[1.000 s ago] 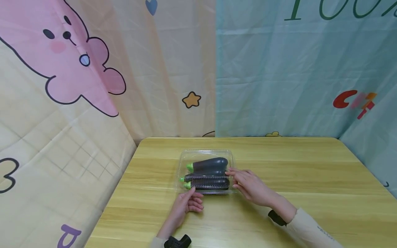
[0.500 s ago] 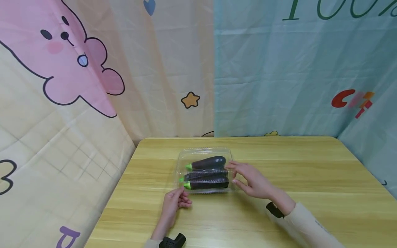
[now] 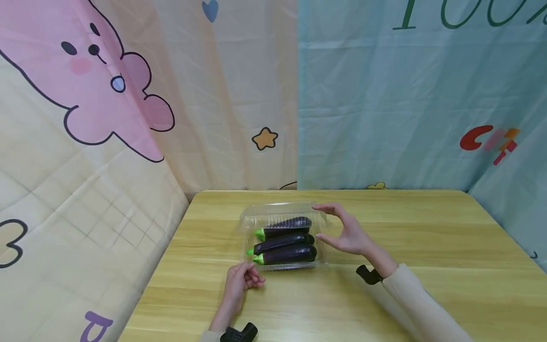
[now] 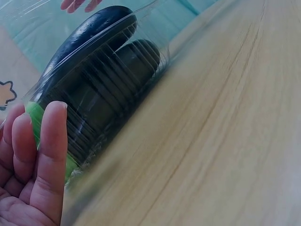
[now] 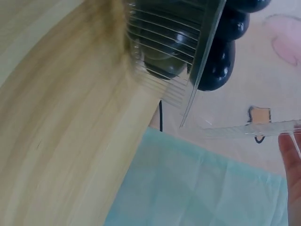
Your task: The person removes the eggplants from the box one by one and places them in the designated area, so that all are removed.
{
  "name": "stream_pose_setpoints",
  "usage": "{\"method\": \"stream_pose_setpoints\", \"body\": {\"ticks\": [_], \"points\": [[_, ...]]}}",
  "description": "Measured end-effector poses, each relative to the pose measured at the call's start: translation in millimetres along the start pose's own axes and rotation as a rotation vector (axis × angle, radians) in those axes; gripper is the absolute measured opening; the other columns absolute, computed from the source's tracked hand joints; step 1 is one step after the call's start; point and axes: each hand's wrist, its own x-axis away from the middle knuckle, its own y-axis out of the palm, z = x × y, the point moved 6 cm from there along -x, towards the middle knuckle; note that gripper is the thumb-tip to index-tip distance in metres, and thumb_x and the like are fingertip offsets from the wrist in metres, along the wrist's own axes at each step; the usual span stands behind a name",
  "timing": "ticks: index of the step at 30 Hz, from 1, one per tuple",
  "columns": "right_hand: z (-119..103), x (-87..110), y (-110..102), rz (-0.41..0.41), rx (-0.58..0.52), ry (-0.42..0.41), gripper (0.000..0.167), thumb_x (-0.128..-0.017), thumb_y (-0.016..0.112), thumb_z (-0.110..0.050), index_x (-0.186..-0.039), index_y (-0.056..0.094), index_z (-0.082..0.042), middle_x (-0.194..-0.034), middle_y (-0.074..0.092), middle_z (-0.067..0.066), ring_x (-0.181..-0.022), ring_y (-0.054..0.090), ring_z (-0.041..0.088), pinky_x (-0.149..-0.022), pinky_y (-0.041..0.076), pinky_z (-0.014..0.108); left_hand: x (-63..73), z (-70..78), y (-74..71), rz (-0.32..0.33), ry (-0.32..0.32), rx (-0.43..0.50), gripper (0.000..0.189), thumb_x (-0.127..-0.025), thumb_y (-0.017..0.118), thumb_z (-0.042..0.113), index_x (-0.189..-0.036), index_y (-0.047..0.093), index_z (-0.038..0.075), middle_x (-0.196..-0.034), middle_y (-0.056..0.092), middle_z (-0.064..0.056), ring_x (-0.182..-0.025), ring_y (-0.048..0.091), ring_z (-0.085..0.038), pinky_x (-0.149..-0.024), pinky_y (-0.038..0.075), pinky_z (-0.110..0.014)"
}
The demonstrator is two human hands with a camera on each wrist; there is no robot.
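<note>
A clear plastic clamshell container [image 3: 322, 259] sits on the table with three dark purple eggplants [image 3: 286, 254] in view inside, their green stem ends to the left. Its hinged lid [image 3: 273, 208] stands part-way up and leans back. The right hand [image 3: 348, 232] is at the right side, thumb and fingers spread wide, with a fingertip touching the lid's edge; in the right wrist view this finger [image 5: 291, 160] meets the lid rim. At the near left corner is the left hand [image 3: 240, 282], one finger [image 4: 54, 141] straight beside the container wall and the others loosely curled.
The container stands on a light wood table [image 3: 406, 228], towards its far side. Printed curtains hang behind and at both sides, cream [image 3: 231, 95] on the left and blue-green [image 3: 376, 104] on the right. Each wrist wears a black camera, such as the left one [image 3: 239, 333].
The container's lid has risen from lying low over the eggplants to leaning back. The right hand has moved up with it, spreading its fingers. The left hand has shifted slightly left to the near corner.
</note>
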Motion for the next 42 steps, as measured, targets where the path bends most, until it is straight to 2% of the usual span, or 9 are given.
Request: {"method": "stream_pose_setpoints", "body": {"ticks": [3, 8, 12, 19, 24, 29, 34, 38, 42], "points": [[-4, -9.1, -3, 0.034, -0.031, 0.05, 0.053, -0.069, 0.078, 0.011, -0.114, 0.05, 0.011, -0.121, 0.056, 0.027, -0.107, 0.055, 0.04, -0.089, 0.044, 0.049, 1.2, -0.1, -0.3, -0.014, 0.012, 0.001, 0.03, -0.092, 0.043, 0.004, -0.065, 0.056, 0.004, -0.056, 0.058, -0.004, -0.057, 0.065, -0.017, -0.057, 0.056, -0.031], [12, -13.4, 1, 0.083, -0.037, 0.129, 0.046, -0.074, 0.074, 0.012, -0.115, 0.052, 0.01, -0.121, 0.057, 0.026, -0.109, 0.054, 0.038, -0.092, 0.045, 0.04, 2.2, 0.7, 1.3, -0.073, 0.08, 0.011, 0.03, -0.092, 0.043, 0.006, -0.066, 0.057, 0.007, -0.057, 0.06, -0.002, -0.057, 0.065, -0.016, -0.056, 0.055, -0.03], [35, -14.4, 2, 0.186, -0.122, 0.238, 0.042, -0.081, 0.064, 0.016, -0.119, 0.046, 0.015, -0.12, 0.053, 0.032, -0.107, 0.053, 0.044, -0.09, 0.046, 0.044, 1.9, 1.6, 2.6, -0.107, 0.124, 0.023, 0.032, -0.092, 0.041, 0.004, -0.066, 0.059, 0.008, -0.058, 0.062, -0.002, -0.058, 0.066, -0.016, -0.056, 0.056, -0.03], [69, -17.1, 9, 0.324, -0.319, 0.311, 0.04, -0.086, 0.052, 0.022, -0.123, 0.039, 0.02, -0.125, 0.046, 0.039, -0.116, 0.043, 0.052, -0.093, 0.045, 0.039, 4.4, 1.9, 1.8, -0.024, 0.028, 0.011, 0.029, -0.092, 0.043, 0.005, -0.066, 0.057, 0.003, -0.056, 0.06, -0.005, -0.056, 0.065, -0.018, -0.057, 0.056, -0.032], [79, -18.9, 13, 0.353, -0.343, 0.304, 0.042, -0.086, 0.053, 0.02, -0.126, 0.039, 0.019, -0.126, 0.046, 0.038, -0.116, 0.044, 0.051, -0.093, 0.045, 0.04, 7.1, 2.2, 2.7, -0.036, 0.003, 0.001, 0.029, -0.093, 0.044, 0.003, -0.068, 0.058, 0.002, -0.058, 0.061, -0.006, -0.056, 0.065, -0.018, -0.058, 0.056, -0.031], [87, -20.2, 17, 0.357, -0.333, 0.365, 0.039, -0.087, 0.054, 0.018, -0.123, 0.04, 0.02, -0.126, 0.046, 0.038, -0.117, 0.045, 0.05, -0.091, 0.047, 0.034, 7.8, 1.1, 3.0, -0.047, 0.003, -0.015, 0.03, -0.093, 0.044, 0.004, -0.067, 0.059, 0.002, -0.058, 0.061, -0.005, -0.056, 0.065, -0.017, -0.057, 0.055, -0.03], [90, -23.1, 22, 0.33, -0.294, 0.429, 0.046, -0.086, 0.055, 0.018, -0.128, 0.037, 0.019, -0.13, 0.043, 0.037, -0.119, 0.043, 0.05, -0.092, 0.042, 0.053, 6.8, -0.1, 2.5, -0.045, 0.0, -0.037, 0.028, -0.091, 0.045, 0.004, -0.067, 0.059, 0.001, -0.058, 0.061, -0.006, -0.055, 0.065, -0.017, -0.055, 0.055, -0.03], [94, -22.4, 25, 0.322, -0.288, 0.46, 0.051, -0.086, 0.056, 0.017, -0.133, 0.035, 0.016, -0.134, 0.041, 0.034, -0.114, 0.047, 0.051, -0.092, 0.041, 0.055, 7.2, -0.2, 2.8, -0.112, -0.021, -0.076, 0.027, -0.091, 0.048, 0.008, -0.068, 0.06, 0.001, -0.06, 0.061, -0.006, -0.056, 0.065, -0.017, -0.056, 0.056, -0.031], [108, -16.5, 28, 0.321, -0.284, 0.482, 0.051, -0.087, 0.056, 0.016, -0.134, 0.036, 0.014, -0.135, 0.041, 0.033, -0.11, 0.051, 0.051, -0.089, 0.046, 0.048, 10.1, 0.1, 3.8, -0.257, -0.037, -0.091, 0.03, -0.096, 0.047, 0.013, -0.072, 0.062, 0.001, -0.064, 0.064, -0.007, -0.06, 0.066, -0.017, -0.058, 0.056, -0.031]]}}
